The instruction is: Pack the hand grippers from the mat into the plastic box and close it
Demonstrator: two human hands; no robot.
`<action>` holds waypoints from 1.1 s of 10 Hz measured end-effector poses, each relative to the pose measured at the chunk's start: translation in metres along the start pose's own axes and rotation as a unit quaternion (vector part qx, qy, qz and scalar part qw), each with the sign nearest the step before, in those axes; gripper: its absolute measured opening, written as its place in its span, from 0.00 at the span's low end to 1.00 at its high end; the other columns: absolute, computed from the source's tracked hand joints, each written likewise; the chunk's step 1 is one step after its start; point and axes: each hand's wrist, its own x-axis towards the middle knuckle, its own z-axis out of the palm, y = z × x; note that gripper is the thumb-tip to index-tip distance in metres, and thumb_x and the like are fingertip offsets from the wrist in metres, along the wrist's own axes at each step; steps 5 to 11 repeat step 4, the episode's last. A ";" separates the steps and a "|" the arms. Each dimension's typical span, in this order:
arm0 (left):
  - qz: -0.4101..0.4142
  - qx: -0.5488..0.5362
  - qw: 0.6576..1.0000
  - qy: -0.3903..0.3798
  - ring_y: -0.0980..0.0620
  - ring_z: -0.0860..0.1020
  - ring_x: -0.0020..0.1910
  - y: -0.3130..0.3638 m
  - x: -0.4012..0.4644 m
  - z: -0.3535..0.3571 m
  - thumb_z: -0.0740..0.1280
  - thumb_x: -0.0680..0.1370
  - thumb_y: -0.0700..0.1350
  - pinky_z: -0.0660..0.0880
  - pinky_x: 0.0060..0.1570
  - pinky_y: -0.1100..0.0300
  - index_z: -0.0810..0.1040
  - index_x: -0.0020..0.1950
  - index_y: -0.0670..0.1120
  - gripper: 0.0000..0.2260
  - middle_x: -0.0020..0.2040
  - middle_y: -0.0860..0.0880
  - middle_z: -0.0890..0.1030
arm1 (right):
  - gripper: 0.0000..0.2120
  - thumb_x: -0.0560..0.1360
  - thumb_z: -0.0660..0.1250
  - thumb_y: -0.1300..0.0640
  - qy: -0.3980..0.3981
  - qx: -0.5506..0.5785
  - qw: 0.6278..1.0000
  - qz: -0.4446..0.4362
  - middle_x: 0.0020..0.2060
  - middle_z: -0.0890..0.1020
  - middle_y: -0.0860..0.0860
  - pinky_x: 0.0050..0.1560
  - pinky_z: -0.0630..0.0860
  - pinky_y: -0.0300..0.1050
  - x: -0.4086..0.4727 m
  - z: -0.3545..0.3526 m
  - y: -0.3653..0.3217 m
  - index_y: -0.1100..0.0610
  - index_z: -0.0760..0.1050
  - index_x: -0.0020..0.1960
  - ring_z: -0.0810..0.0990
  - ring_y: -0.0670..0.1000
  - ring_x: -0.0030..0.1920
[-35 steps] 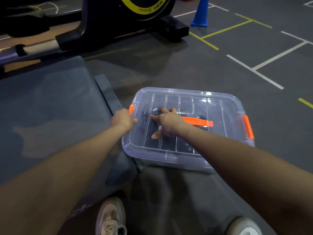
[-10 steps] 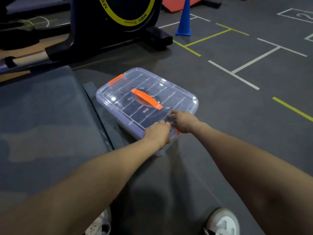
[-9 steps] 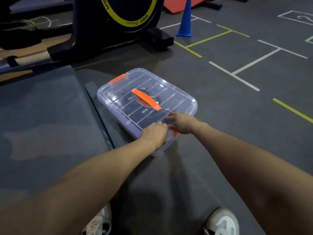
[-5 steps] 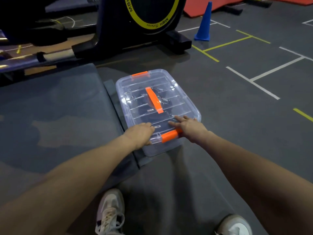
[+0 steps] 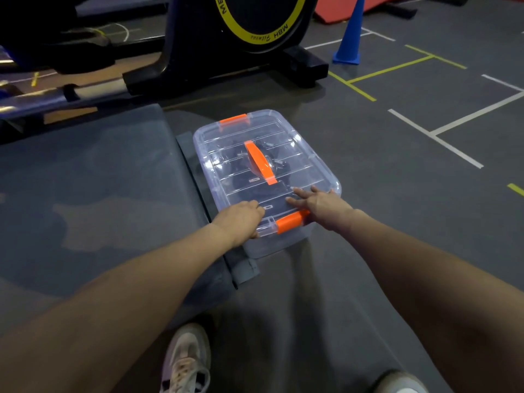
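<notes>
We judge the plastic box (image 5: 266,177) to be light, stiff and a little slippery; it sits on the floor, touching the mat (image 5: 85,194) on its left, with dark hand grippers (image 5: 249,165) inside. Our left hand (image 5: 241,221) grips its near corner, and our right hand (image 5: 320,205) presses flat beside the near orange latch (image 5: 290,221). The floor to the right of the box is open.

1. L arm (image 5: 136,282) & R arm (image 5: 419,279): both bare to frame edge, no sleeves, watch or bands in view.
2. L hand (image 5: 241,221), R hand (image 5: 320,207): no gloves; rings can't tell.
3. L shoe (image 5: 185,361): pale low sneaker w/ laces, greyish-pink tint.
4. R shoe (image 5: 399,382): pale toe only.
</notes>
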 end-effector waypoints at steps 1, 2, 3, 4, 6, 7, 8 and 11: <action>-0.009 -0.004 1.000 -0.001 0.45 0.72 0.59 0.000 0.002 -0.001 0.67 0.76 0.46 0.73 0.57 0.52 0.70 0.58 0.41 0.14 0.58 0.43 0.72 | 0.30 0.79 0.60 0.53 -0.010 0.004 1.000 -0.003 0.78 0.50 0.48 0.72 0.55 0.68 0.003 -0.002 0.002 0.43 0.50 0.76 0.51 0.60 0.77; -0.024 -0.008 1.000 -0.007 0.45 0.72 0.59 0.002 -0.001 -0.001 0.66 0.77 0.46 0.73 0.54 0.51 0.69 0.59 0.41 0.15 0.58 0.44 0.71 | 0.31 0.78 0.63 0.53 -0.025 -0.001 1.000 -0.008 0.77 0.53 0.49 0.72 0.58 0.66 0.004 -0.009 0.002 0.45 0.53 0.76 0.55 0.60 0.76; -0.048 -0.016 0.999 -0.017 0.45 0.72 0.59 0.001 -0.018 -0.009 0.65 0.77 0.47 0.74 0.49 0.50 0.67 0.63 0.43 0.18 0.61 0.45 0.68 | 0.30 0.77 0.65 0.56 -0.026 -0.002 1.000 -0.016 0.74 0.62 0.51 0.70 0.65 0.54 0.000 -0.017 -0.004 0.47 0.57 0.75 0.65 0.57 0.72; -0.065 0.001 0.998 0.017 0.45 0.72 0.61 -0.015 -0.042 -0.024 0.65 0.76 0.49 0.75 0.52 0.48 0.66 0.66 0.45 0.20 0.63 0.46 0.69 | 0.27 0.76 0.64 0.56 0.005 0.059 0.998 -0.006 0.69 0.69 0.52 0.66 0.70 0.52 -0.002 -0.046 -0.020 0.48 0.62 0.73 0.71 0.56 0.67; -0.065 0.001 0.998 0.017 0.45 0.72 0.61 -0.015 -0.042 -0.024 0.65 0.76 0.49 0.75 0.52 0.48 0.66 0.66 0.45 0.20 0.63 0.46 0.69 | 0.27 0.76 0.64 0.56 0.005 0.059 0.998 -0.006 0.69 0.69 0.52 0.66 0.70 0.52 -0.002 -0.046 -0.020 0.48 0.62 0.73 0.71 0.56 0.67; -0.065 0.001 0.998 0.017 0.45 0.72 0.61 -0.015 -0.042 -0.024 0.65 0.76 0.49 0.75 0.52 0.48 0.66 0.66 0.45 0.20 0.63 0.46 0.69 | 0.27 0.76 0.64 0.56 0.005 0.059 0.998 -0.006 0.69 0.69 0.52 0.66 0.70 0.52 -0.002 -0.046 -0.020 0.48 0.62 0.73 0.71 0.56 0.67; -0.065 0.001 0.998 0.017 0.45 0.72 0.61 -0.015 -0.042 -0.024 0.65 0.76 0.49 0.75 0.52 0.48 0.66 0.66 0.45 0.20 0.63 0.46 0.69 | 0.27 0.76 0.64 0.56 0.005 0.059 0.998 -0.006 0.69 0.69 0.52 0.66 0.70 0.52 -0.002 -0.046 -0.020 0.48 0.62 0.73 0.71 0.56 0.67; -0.065 0.001 0.998 0.017 0.45 0.72 0.61 -0.015 -0.042 -0.024 0.65 0.76 0.49 0.75 0.52 0.48 0.66 0.66 0.45 0.20 0.63 0.46 0.69 | 0.27 0.76 0.64 0.56 0.005 0.059 0.998 -0.006 0.69 0.69 0.52 0.66 0.70 0.52 -0.002 -0.046 -0.020 0.48 0.62 0.73 0.71 0.56 0.67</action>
